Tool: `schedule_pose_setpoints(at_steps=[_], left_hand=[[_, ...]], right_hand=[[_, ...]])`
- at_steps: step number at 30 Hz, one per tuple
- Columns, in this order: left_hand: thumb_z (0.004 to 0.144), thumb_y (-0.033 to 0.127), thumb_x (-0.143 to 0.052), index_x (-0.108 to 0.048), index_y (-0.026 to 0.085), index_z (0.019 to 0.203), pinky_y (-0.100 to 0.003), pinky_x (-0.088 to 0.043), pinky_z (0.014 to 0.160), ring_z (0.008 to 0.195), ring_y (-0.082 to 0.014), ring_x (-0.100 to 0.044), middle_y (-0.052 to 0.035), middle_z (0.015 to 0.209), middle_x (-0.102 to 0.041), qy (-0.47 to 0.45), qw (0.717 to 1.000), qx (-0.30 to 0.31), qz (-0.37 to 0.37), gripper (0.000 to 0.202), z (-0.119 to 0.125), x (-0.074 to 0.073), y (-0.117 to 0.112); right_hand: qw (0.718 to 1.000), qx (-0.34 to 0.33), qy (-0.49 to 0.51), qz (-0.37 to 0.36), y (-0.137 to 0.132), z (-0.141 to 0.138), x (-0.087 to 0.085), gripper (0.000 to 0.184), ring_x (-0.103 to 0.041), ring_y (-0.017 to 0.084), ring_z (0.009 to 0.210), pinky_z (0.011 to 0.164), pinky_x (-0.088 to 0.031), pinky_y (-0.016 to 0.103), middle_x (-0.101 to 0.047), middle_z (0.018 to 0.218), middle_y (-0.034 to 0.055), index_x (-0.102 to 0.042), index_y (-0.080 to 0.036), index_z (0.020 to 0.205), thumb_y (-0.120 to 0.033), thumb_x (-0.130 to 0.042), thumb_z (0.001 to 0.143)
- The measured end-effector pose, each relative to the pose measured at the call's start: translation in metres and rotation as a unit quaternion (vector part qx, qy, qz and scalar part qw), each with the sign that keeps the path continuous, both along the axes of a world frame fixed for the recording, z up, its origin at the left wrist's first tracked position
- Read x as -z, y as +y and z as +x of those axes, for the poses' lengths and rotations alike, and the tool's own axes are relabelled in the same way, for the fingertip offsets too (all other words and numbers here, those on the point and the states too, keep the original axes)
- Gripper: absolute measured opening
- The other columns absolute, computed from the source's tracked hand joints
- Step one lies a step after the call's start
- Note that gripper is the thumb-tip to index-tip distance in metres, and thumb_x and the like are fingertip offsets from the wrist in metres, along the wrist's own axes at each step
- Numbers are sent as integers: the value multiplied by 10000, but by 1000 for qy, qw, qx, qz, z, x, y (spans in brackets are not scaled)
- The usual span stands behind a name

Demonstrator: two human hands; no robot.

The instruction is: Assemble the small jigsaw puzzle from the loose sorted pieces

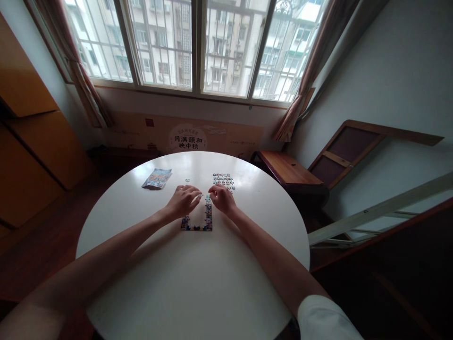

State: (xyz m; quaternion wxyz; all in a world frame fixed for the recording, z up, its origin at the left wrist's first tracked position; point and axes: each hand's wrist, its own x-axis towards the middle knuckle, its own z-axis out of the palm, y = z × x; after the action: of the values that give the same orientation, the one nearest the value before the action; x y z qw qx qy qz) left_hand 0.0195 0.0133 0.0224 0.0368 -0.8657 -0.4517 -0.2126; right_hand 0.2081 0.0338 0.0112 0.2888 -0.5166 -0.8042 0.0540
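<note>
My left hand hovers over the top left of a partly joined jigsaw puzzle, fingers bent together. At its fingertips shows a small pale puzzle piece. Across from it, my right hand is curled at the puzzle's top right corner, thumb and forefinger closed; whatever lies between them is too small to make out. Joined pieces form the puzzle's bottom and side edges around a bare middle. My left hand hides part of the left side.
Loose puzzle pieces lie in rows behind my right hand. One single piece sits beyond my left hand. A colourful printed packet rests at the back left of the round white table. A wooden bench stands behind, right.
</note>
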Motion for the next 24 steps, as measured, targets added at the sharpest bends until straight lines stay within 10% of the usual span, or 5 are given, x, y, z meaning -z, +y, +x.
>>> schedule_pose_setpoints(at_steps=[12,24], left_hand=[[916,312,-364,-615,239,1168,-289,-442,718,870,-226,-661,-58,912,-720,-12,979,-185,-81,363,-29,17,5],[889,293,-385,-643,260,1157,-295,-453,761,934,-238,-658,-71,1038,-712,21,978,-188,-92,373,-29,21,6]], right_hand=[[996,17,-34,-76,16,-27,-2,187,-516,224,976,854,-327,365,-615,983,62,-674,-224,985,-325,-607,842],[996,91,5,-6,6,-37,17,238,-438,241,1047,883,-296,367,-561,1058,83,-680,-224,1017,-252,-490,876]])
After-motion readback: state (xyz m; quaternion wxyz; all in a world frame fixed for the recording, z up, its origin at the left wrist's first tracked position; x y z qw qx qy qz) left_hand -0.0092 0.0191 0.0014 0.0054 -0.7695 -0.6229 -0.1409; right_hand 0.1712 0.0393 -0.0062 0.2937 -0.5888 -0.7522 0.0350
